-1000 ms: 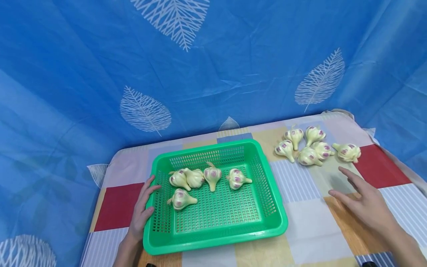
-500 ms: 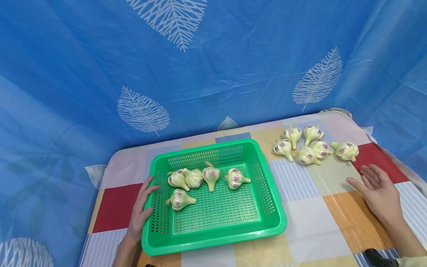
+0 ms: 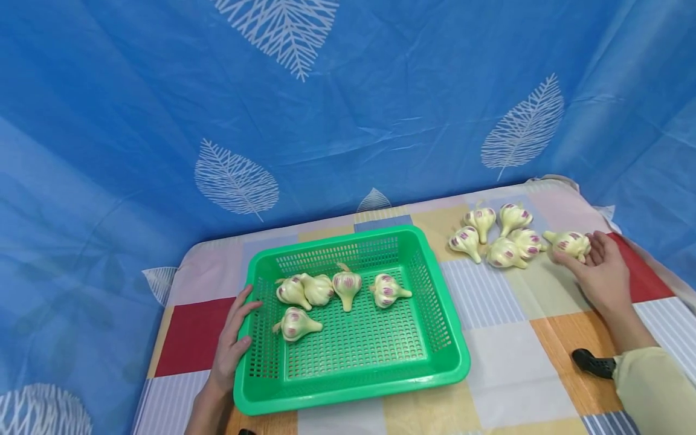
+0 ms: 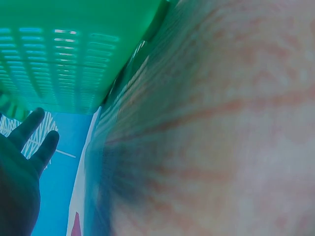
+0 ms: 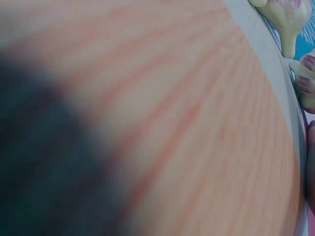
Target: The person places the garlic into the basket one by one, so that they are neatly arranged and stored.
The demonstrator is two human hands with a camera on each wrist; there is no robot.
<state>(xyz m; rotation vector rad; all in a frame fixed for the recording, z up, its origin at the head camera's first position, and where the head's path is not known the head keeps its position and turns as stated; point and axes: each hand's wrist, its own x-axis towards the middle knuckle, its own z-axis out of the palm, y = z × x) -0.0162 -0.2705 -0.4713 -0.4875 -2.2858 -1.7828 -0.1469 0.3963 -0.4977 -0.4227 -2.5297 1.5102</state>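
Observation:
On the left my left hand [image 3: 231,347] rests against the side of the green basket [image 3: 353,396], fingers extended along its rim. The left wrist view shows two of these fingers [image 4: 45,152] beside the slotted basket wall [image 4: 64,59]. Inside the basket lie several garlic bulbs [image 3: 293,324] with purple streaks. At the right, my right hand [image 3: 603,275] has its thumb and fingers around the root end of a single garlic bulb [image 3: 568,243] lying on the cloth. Part of that bulb [image 5: 306,81] appears at the right edge of the right wrist view.
Several more garlic bulbs [image 3: 505,252] are clustered just left of my right hand. A patchwork tablecloth [image 3: 511,362] covers the table, and a blue leaf-print curtain [image 3: 380,121] hangs behind. A black strap end [image 3: 592,364] sticks out near my right wrist.
My right hand has moved right and forward, turned palm inward, and come around the lone garlic bulb. The left hand, the basket and the bulbs have stayed in place.

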